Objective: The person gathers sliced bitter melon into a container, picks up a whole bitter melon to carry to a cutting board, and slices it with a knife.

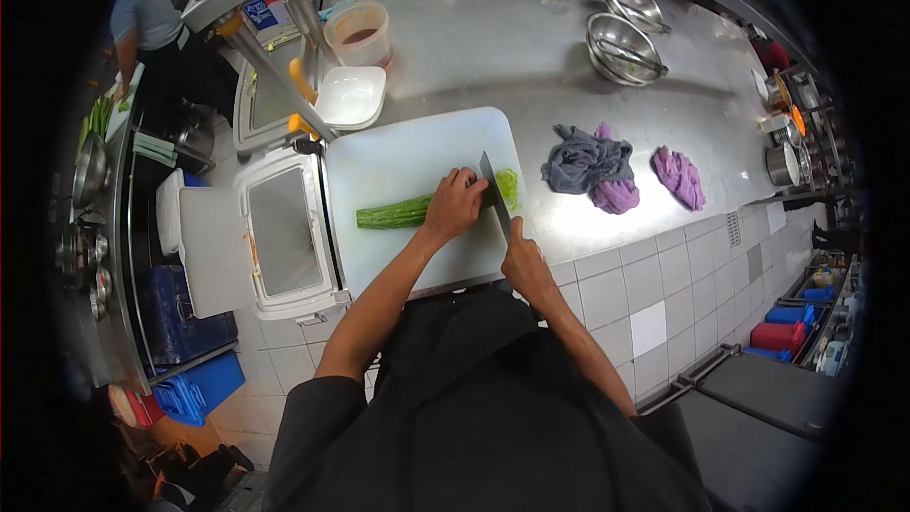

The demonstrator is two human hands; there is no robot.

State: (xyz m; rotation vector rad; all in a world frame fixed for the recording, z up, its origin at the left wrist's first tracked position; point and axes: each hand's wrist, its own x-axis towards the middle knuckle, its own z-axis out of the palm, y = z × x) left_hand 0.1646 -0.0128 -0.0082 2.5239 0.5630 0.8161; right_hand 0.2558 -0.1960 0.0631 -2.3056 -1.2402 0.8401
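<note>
Lengthwise on a white cutting board lie long green vegetable stalks, whose exact kind I cannot make out. My left hand presses down on their right end, fingers curled close to the blade. A kitchen knife is gripped by the handle in my right hand. Its blade stands across the cut end of the stalks. Just past the blade sits a small heap of thin green slices. The undersides of my left fingers are hidden.
White square bowls and a plastic tub stand behind the board. Grey and purple cloths lie to the right. Metal bowls are farther back. An open white bin adjoins the left edge; another person works beyond.
</note>
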